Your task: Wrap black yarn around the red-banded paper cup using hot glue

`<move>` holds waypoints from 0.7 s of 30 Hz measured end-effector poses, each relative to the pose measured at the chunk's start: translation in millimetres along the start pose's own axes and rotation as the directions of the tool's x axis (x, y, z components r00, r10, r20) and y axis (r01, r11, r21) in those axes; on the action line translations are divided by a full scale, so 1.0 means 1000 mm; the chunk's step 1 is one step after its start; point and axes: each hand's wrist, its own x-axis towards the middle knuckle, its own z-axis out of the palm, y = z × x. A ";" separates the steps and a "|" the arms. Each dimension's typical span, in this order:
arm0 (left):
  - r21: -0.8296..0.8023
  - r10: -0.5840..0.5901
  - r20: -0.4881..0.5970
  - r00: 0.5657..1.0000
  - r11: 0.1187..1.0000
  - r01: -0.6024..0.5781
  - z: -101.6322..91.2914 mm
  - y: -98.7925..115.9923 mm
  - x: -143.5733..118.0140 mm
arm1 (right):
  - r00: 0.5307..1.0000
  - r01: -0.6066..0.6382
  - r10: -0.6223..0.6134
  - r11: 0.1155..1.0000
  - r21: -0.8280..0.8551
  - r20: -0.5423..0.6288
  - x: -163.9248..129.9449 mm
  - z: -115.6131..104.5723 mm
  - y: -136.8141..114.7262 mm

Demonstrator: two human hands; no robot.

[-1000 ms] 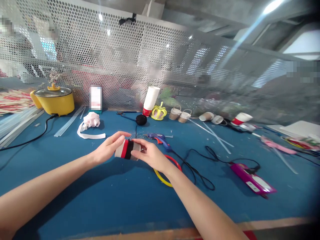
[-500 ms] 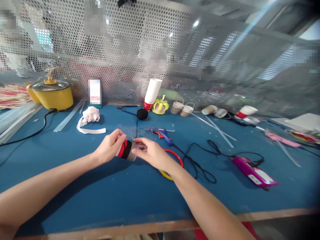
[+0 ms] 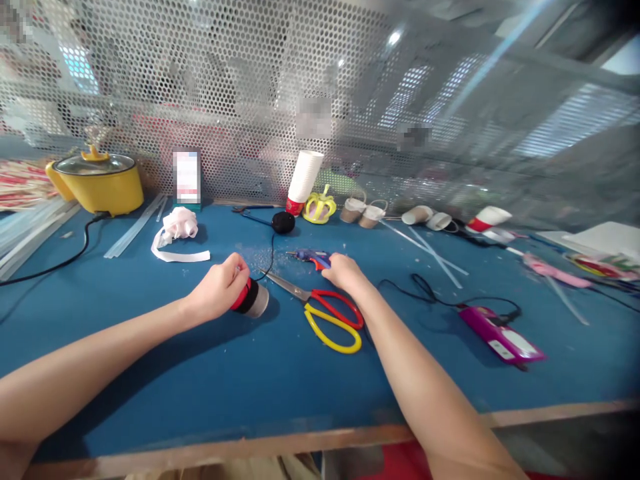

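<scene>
Near the middle of the table (image 3: 210, 400), the left hand (image 3: 215, 288) is wrapped round the cup (image 3: 259, 302), which tilts. At two o'clock from the cup is the glue gun (image 3: 311, 256), its handle held in the right hand (image 3: 344, 272); whether it is lifted, I cannot tell. Scissors (image 3: 301, 294) lie at three o'clock from the cup, tips pointing to ten, and the ribbon (image 3: 181, 224) between ten and eleven.

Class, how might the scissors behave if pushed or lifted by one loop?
The scissors would probably slide, not roll, since they lie flat. The metal blades look stiff, so bending seems unlikely. Lifted by the yellow loop, they may swing open, as they look hinged.
</scene>
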 end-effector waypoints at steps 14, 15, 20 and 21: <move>-0.025 -0.031 0.043 0.999 0.999 0.032 -0.003 -0.006 0.006 | 0.913 0.112 -0.376 0.609 0.785 0.161 -0.066 -0.036 -0.004; -0.028 -0.032 0.045 0.998 0.999 0.034 -0.003 -0.006 0.006 | 0.901 0.144 -0.411 0.589 0.795 0.141 -0.075 -0.038 -0.010; -0.003 -0.039 0.020 0.999 0.999 0.039 -0.006 -0.007 0.008 | 0.865 0.206 -0.476 0.627 0.752 0.160 -0.108 -0.037 -0.031; 0.005 -0.040 0.008 0.999 0.999 0.040 -0.007 -0.007 0.009 | 0.865 0.209 -0.471 0.652 0.729 0.173 -0.111 -0.035 -0.033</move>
